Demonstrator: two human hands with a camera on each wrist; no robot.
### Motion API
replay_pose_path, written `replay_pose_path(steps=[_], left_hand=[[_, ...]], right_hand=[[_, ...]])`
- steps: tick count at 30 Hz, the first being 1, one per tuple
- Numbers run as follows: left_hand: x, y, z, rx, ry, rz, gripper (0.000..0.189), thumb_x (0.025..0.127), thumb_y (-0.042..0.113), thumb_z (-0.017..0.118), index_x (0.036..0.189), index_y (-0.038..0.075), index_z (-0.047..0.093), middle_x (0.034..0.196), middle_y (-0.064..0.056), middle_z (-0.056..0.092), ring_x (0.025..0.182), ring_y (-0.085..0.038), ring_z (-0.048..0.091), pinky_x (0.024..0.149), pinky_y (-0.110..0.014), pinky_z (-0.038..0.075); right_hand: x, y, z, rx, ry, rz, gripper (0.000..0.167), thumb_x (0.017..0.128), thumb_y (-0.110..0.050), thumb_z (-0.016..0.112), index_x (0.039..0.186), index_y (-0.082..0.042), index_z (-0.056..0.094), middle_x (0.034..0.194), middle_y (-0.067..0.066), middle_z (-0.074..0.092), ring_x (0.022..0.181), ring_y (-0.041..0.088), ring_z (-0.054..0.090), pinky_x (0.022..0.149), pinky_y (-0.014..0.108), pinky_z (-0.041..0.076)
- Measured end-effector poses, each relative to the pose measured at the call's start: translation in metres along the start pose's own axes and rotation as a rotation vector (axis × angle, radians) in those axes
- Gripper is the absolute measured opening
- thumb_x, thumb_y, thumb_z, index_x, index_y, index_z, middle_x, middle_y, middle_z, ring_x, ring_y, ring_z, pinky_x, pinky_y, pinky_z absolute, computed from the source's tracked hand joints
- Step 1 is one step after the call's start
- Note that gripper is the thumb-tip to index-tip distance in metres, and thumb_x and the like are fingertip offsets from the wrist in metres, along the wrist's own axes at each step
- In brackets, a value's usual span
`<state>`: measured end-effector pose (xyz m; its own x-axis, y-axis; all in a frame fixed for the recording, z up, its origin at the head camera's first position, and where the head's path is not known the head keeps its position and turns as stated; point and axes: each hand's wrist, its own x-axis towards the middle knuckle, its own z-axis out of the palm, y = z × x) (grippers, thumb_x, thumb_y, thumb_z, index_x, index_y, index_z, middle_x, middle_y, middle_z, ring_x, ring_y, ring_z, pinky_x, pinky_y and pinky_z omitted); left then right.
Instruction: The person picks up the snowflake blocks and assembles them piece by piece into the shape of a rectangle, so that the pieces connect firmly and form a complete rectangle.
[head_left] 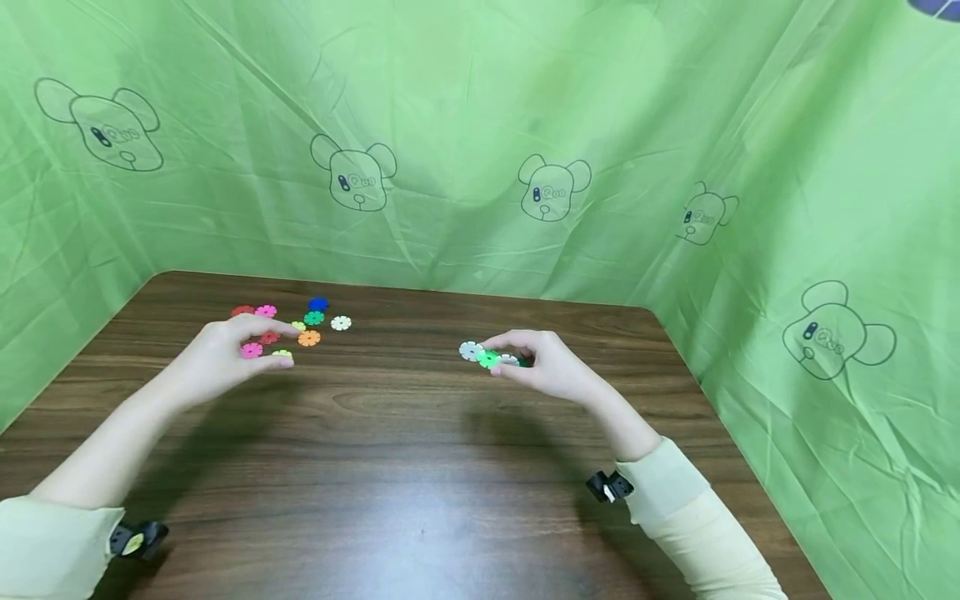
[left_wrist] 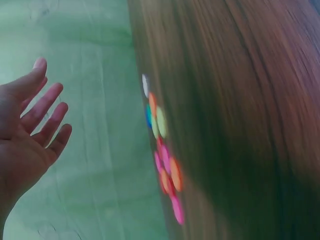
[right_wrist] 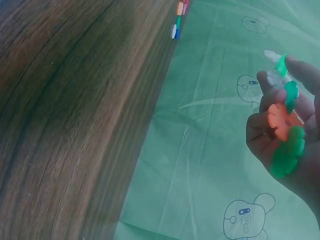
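Note:
My right hand (head_left: pixel 543 364) pinches a chain of interlocking flower-shaped plastic discs (right_wrist: pixel 285 121) above the table. White, green and orange discs are linked in it, running from the fingertips back along the palm in the right wrist view. A white disc (head_left: pixel 471 351) forms its free end. To the left, my left hand (head_left: pixel 217 354) hovers over loose discs with thumb and fingers spread apart, holding nothing. Around it lie a pink disc (head_left: pixel 251 351), an orange disc (head_left: pixel 309 337), a white disc (head_left: pixel 341 322) and a blue disc (head_left: pixel 318 304). The left hand partly covers some of them.
A dark wooden table (head_left: pixel 420 467) spreads beneath both hands. Green cloth (head_left: pixel 465 108) printed with bear heads hangs behind it and at the sides. Each sleeve cuff carries a small black device, one of them a wrist camera (head_left: pixel 610 486).

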<state>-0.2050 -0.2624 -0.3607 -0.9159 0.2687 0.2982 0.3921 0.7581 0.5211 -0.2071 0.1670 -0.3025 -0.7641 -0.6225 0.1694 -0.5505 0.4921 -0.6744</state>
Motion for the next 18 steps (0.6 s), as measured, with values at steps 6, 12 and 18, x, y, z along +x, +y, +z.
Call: replay_pose_path(steps=[6,12,18], left_hand=[[-0.007,-0.034,-0.007,0.014,-0.09,-0.035,0.047,0.078,0.04,0.076,0.119,0.021,0.063,0.122,-0.006,0.062,0.112,-0.034,0.055,0.086,-0.053,0.044],[-0.013,-0.064,-0.012,0.04,-0.12,-0.063,0.048,0.079,0.036,0.076,0.121,0.018,0.062,0.123,-0.017,0.06,0.115,-0.042,0.051,0.086,-0.059,0.042],[-0.017,-0.09,-0.013,0.092,-0.158,-0.058,0.048,0.079,0.03,0.077,0.119,0.01,0.062,0.12,-0.025,0.06,0.113,-0.048,0.05,0.085,-0.06,0.041]], right_hand=[[-0.002,0.004,0.0,-0.005,0.007,-0.002,0.03,0.086,-0.005,0.068,0.115,-0.006,0.066,0.09,0.006,0.067,0.057,0.015,0.046,0.049,0.02,0.035],[-0.002,0.005,0.0,-0.006,0.004,-0.006,0.03,0.086,-0.004,0.068,0.116,-0.005,0.065,0.091,0.007,0.067,0.056,0.012,0.044,0.049,0.021,0.035],[-0.001,0.005,0.0,-0.015,0.03,0.011,0.03,0.084,-0.002,0.067,0.114,-0.005,0.064,0.08,0.005,0.065,0.055,0.018,0.042,0.05,0.018,0.034]])
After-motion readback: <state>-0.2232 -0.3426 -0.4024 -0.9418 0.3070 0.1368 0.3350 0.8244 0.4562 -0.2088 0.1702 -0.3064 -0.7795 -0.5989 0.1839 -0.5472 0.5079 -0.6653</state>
